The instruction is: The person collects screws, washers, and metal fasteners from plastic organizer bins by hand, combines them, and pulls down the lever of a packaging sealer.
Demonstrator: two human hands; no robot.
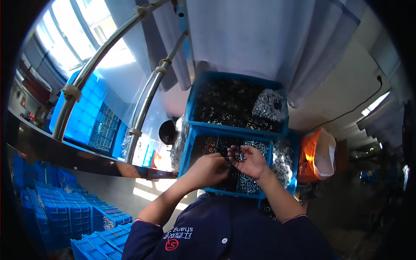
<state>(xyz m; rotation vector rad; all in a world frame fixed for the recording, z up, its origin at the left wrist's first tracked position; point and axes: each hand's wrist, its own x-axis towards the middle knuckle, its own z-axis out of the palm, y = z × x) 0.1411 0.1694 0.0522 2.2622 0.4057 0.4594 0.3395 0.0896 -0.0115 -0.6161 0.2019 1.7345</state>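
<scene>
My right hand [251,161] is turned palm up over a divided blue tray [183,161], its fingers curled around small shiny metal fasteners [239,157]. Close beside it on the left is my left hand [206,171], knuckles up and fingers bent inward; whatever they pinch is hidden. Beneath the hands, the tray's compartments hold copper-coloured small parts [210,146], dark small parts [228,184] and silver screws [248,184]. A clear plastic bag [282,167] of silvery pieces lies at the tray's right side.
Behind stands another blue bin [190,97] of dark rings, with a plastic bag of silver parts [268,106]. An orange-and-white bag [313,158] is at the right. Metal tubes [147,95] rise at the left. Blue crates [60,208] are stacked lower left.
</scene>
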